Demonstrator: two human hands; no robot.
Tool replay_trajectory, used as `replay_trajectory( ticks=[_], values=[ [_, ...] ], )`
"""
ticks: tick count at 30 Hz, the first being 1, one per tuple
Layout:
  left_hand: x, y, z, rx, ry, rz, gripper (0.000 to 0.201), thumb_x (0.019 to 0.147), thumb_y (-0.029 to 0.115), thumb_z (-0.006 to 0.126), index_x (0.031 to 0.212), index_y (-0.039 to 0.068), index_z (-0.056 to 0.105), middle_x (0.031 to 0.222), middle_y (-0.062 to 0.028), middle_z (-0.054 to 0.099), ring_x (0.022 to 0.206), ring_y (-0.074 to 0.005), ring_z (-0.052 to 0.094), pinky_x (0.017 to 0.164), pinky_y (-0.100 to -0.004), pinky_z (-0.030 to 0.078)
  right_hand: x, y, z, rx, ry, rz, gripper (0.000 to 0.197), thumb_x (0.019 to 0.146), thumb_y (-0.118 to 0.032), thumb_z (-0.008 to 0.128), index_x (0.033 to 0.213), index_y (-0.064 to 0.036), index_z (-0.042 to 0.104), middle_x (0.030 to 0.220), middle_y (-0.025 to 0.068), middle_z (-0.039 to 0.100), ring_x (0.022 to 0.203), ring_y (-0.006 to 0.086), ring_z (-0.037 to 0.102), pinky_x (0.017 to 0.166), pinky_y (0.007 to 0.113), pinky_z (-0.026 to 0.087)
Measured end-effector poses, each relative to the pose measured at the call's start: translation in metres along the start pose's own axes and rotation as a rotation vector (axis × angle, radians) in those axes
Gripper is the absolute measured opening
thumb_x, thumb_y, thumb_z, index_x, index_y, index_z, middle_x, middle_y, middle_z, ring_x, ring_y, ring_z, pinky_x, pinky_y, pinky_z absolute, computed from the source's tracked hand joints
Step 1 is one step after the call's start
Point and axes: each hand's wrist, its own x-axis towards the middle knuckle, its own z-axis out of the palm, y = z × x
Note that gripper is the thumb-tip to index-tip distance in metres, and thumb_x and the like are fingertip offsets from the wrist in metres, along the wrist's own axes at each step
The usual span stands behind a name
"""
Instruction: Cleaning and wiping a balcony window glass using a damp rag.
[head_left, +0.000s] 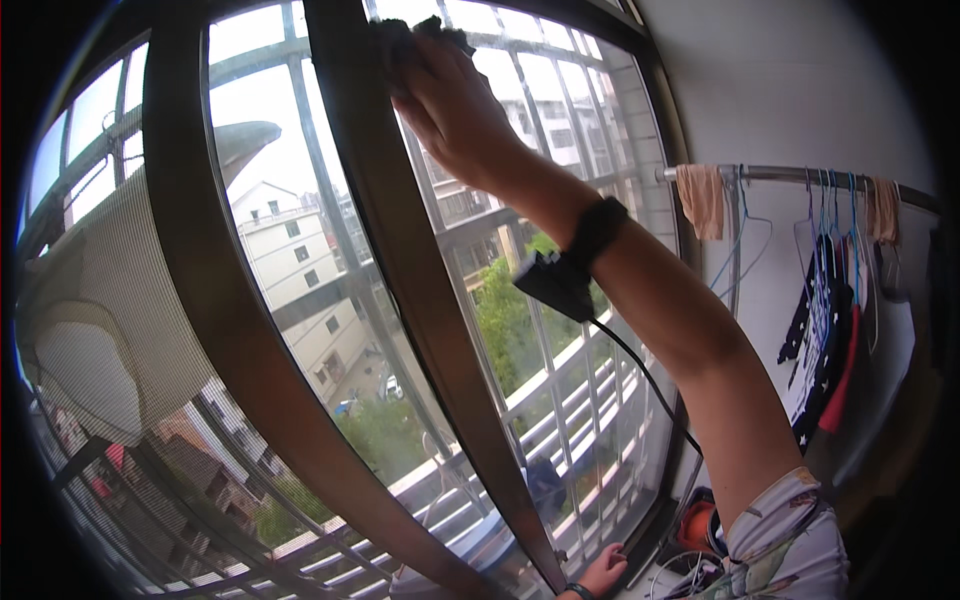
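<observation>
My right hand (455, 110) is raised high, closed round a dark, crumpled cloth (395, 45). It presses the cloth against the upper part of the window, beside the dark upright frame bar (400, 240). A black strap with a small black device (558, 283) sits on my right wrist, and a cable runs down from it. Low in the view, my left hand (603, 572) rests by the bottom of the window frame with its fingers apart; a band circles its wrist. The window pane (500, 330) lies behind my right forearm.
Metal security bars (560, 375) stand outside the glass. A mesh screen (150, 250) covers the left side. On the right, a rail (780, 175) carries hangers, clothes (825, 330) and a beige cloth (700, 200). An orange object (700, 527) and cables lie below.
</observation>
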Motion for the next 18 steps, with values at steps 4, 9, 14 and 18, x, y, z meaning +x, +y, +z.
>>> replay_trajectory(
  ticks=[4,9,14,18],
  values=[
    [-0.023,0.005,-0.007,0.053,0.013,-0.015,0.035,0.082,0.016,0.056,0.113,0.004,0.046,0.085,-0.0096,0.057,0.079,-0.0185,0.054,0.070,-0.0300,0.045,-0.091,-0.050,-0.049,0.092,-0.244,0.077,0.025,0.078,-0.012,0.059,0.100,-0.0014,0.054,0.125,0.0199,0.040,0.117,0.0392,0.037,0.098,0.046,0.030],
    [-0.035,-0.039,-0.006,0.041,-0.102,-0.162,0.048,0.084,0.017,0.054,0.126,0.005,0.034,0.107,-0.0133,0.056,0.099,-0.0197,0.055,0.086,-0.0297,0.042,-0.128,-0.067,-0.076,0.081,-0.359,0.056,0.027,0.073,-0.016,0.064,0.098,-0.0076,0.058,0.126,0.0174,0.039,0.119,0.0365,0.037,0.096,0.046,0.032],
    [-0.025,-0.013,0.013,0.064,-0.131,-0.107,0.042,0.084,0.016,0.054,0.122,0.005,0.037,0.102,-0.0119,0.057,0.094,-0.0180,0.056,0.083,-0.0287,0.044,-0.035,0.023,-0.020,-0.156,0.055,0.129,0.023,0.081,-0.022,0.058,0.099,-0.0090,0.056,0.107,0.0170,0.048,0.098,0.0358,0.046,0.081,0.047,0.041],
    [-0.021,0.006,0.017,0.010,-0.142,-0.166,0.042,0.085,0.014,0.054,0.122,0.004,0.037,0.101,-0.0085,0.055,0.092,-0.0124,0.053,0.080,-0.0248,0.043,-0.055,0.003,-0.025,-0.048,0.127,0.034,0.018,0.078,-0.023,0.061,0.090,-0.0088,0.060,0.108,0.0151,0.048,0.099,0.0339,0.047,0.083,0.046,0.040]
  ],
)
